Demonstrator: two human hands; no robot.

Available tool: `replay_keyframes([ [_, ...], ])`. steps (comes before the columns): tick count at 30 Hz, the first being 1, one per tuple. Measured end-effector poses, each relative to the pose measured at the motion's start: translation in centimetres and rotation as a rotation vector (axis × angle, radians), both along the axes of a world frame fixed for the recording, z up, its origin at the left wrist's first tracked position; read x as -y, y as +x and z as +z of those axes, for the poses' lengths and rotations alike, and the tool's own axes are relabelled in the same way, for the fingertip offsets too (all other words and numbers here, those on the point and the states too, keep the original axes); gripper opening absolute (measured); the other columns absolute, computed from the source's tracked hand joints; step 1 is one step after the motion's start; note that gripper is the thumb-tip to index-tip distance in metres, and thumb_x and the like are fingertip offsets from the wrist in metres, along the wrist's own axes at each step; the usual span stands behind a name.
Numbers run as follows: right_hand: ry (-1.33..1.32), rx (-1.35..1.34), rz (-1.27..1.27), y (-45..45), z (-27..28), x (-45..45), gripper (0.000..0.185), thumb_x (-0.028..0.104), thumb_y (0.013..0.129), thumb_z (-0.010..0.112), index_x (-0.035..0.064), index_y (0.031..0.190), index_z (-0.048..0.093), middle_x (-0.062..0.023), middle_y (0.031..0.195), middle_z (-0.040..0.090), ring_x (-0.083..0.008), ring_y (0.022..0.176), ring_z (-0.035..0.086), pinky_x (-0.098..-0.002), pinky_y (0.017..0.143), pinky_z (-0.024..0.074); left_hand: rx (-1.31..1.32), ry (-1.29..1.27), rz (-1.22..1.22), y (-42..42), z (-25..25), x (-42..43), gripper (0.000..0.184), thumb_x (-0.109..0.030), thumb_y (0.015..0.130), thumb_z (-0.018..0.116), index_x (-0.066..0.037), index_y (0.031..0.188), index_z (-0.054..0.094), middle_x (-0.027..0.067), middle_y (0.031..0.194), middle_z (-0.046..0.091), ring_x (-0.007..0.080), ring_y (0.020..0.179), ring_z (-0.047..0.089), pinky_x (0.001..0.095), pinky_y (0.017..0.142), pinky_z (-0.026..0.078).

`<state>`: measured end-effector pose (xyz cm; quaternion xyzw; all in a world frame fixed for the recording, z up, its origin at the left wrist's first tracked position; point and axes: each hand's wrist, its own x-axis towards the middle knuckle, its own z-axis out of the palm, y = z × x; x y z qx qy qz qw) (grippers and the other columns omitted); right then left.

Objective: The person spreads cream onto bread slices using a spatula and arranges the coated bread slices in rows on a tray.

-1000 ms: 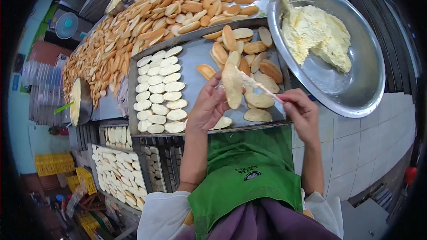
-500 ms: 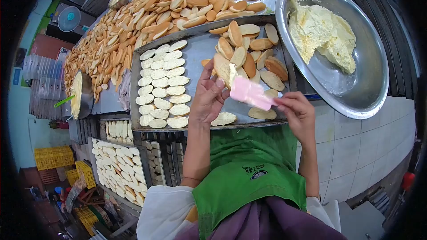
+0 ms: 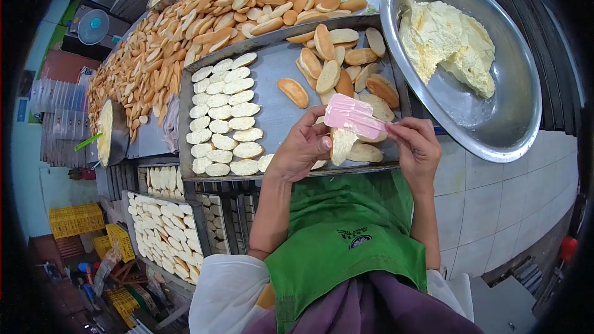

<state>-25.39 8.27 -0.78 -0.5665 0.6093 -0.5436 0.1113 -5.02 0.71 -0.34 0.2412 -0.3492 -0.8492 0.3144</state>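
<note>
My left hand grips a halved oval bread slice over the near edge of a metal tray. Pale cream covers part of the slice's upturned face. In my right hand, a pink spatula is pinched at its right end; its flat blade, smeared with cream, lies over the far part of the slice. Rows of cream-coated slices fill the tray's left side. Uncoated slices are heaped at its right, partly hidden behind the spatula and my left hand.
A large metal bowl with cream and a stick handle stands to the right. Behind the tray lies a big pile of bread. Below left, another tray holds coated slices. A cream container stands at far left.
My left hand has brought the slice down toward the tray's near edge. The spatula has risen slightly and now lies across the slice, which carries more cream. One uncoated slice in the tray's middle is uncovered.
</note>
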Motion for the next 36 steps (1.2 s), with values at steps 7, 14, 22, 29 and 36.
replay_keyframes([
  [7, 0.012, -0.200, -0.090, -0.6, 0.5, 0.6, 0.024, -0.007, 0.066, 0.062, 0.0068, 0.086, 0.067, -0.0051, 0.079, 0.057, -0.0169, 0.070, 0.051, -0.0249, 0.058, 0.0414, 0.038, -0.016, -0.090, 0.5, 0.0, -0.1, 0.057, -0.009, 0.075, 0.066, -0.007, 0.123, 0.036, 0.0107, 0.103, 0.056, 0.0149, 0.087, 0.058, 0.0254, 0.068, 0.051],
  [14, 0.117, 0.310, -0.005, -0.7, 1.1, -0.6, 0.020, -0.006, 0.072, 0.059, 0.0053, 0.088, 0.066, -0.0069, 0.081, 0.056, -0.0139, 0.070, 0.053, -0.0220, 0.058, 0.0418, 0.108, 0.038, 0.044, 0.9, 0.7, 0.5, 0.053, -0.012, 0.078, 0.063, -0.006, 0.124, 0.036, 0.0108, 0.102, 0.056, 0.0144, 0.088, 0.058, 0.0244, 0.070, 0.051],
  [22, 0.096, 0.212, -0.132, 1.2, 0.2, 0.9, 0.023, -0.006, 0.072, 0.059, 0.0052, 0.091, 0.066, -0.0074, 0.083, 0.056, -0.0150, 0.072, 0.054, -0.0238, 0.060, 0.0433, 0.136, 0.021, 0.019, 0.4, 0.2, 0.2, 0.056, -0.014, 0.077, 0.065, -0.006, 0.124, 0.035, 0.0105, 0.104, 0.056, 0.0135, 0.088, 0.057, 0.0242, 0.069, 0.050],
  [29, 0.040, -0.138, -0.050, 1.5, -0.2, 0.7, 0.023, -0.006, 0.071, 0.059, 0.0055, 0.090, 0.066, -0.0083, 0.083, 0.055, -0.0192, 0.072, 0.054, -0.0261, 0.061, 0.0436, 0.064, 0.030, -0.008, 0.5, 0.6, 0.1, 0.054, -0.012, 0.079, 0.062, -0.006, 0.126, 0.034, 0.0114, 0.108, 0.055, 0.0137, 0.090, 0.057, 0.0244, 0.071, 0.050],
  [36, 0.156, 0.072, -0.021, 0.2, -0.5, -0.5, 0.023, -0.006, 0.069, 0.059, 0.0047, 0.089, 0.066, -0.0094, 0.083, 0.056, -0.0227, 0.074, 0.052, -0.0282, 0.065, 0.0427, 0.230, -0.062, 0.182, 0.4, 0.6, 0.8, 0.056, -0.009, 0.077, 0.065, -0.005, 0.124, 0.036, 0.0099, 0.105, 0.053, 0.0153, 0.089, 0.057, 0.0273, 0.076, 0.050],
])
